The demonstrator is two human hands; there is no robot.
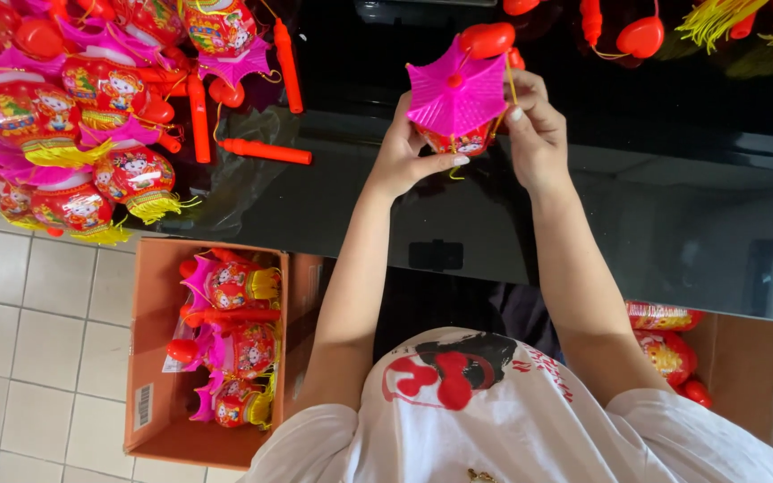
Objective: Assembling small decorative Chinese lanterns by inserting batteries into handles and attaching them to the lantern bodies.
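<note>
Your white printed shirt (494, 420) fills the bottom of the frame, and both bare forearms reach up from it toward the dark glossy table (655, 206). At the lower left, an open cardboard box (156, 358) on the tiled floor holds finished red-and-pink lanterns, and at the upper left a heap of the same lanterns (73, 116) lies on the table with loose red stick handles (266, 150) beside it. At the upper middle, your left hand (402, 156) cups the red body of the toy lantern (456, 98) from below, fingers curled around it with the thumb pressed to its underside. Your right hand (536, 134) sits on the other side, thumb and forefinger pinching the thin yellow string (511, 85) by the pink roof. The lantern looks like thin moulded plastic: very light, fairly stiff in the roof, yet likely to dent or pop apart if squeezed. Hold it by the rounded body rather than the pointed roof corners or the tassel, and keep the string taut but gently so. At the lower right, a second box (726, 353) holds more red pieces.
</note>
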